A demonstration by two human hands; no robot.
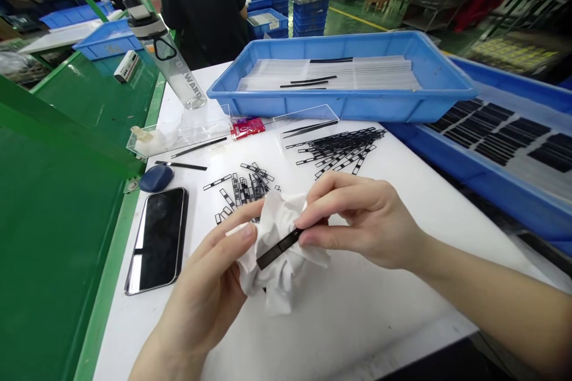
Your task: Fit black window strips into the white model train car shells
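Note:
A crumpled white cloth (279,289) is held in my left hand (214,277), with the thumb and fingers closed on its left side. Across the cloth lies a small dark strip (277,251), tilted up to the right. My right hand (364,220) pinches the strip's upper right end between thumb and fingers. Behind the cloth, a loose pile of small black-framed pieces (243,187) rests on the white table (357,315). A larger fanned pile of similar pieces (342,149) lies farther back, to the right.
A blue tray (344,104) with pale sheets and dark strips stands at the back; another blue tray (504,190) is at the right. On the left are a phone (158,241), a dark blue oval object (156,178) and a bottle (179,74). A person (205,6) is beyond.

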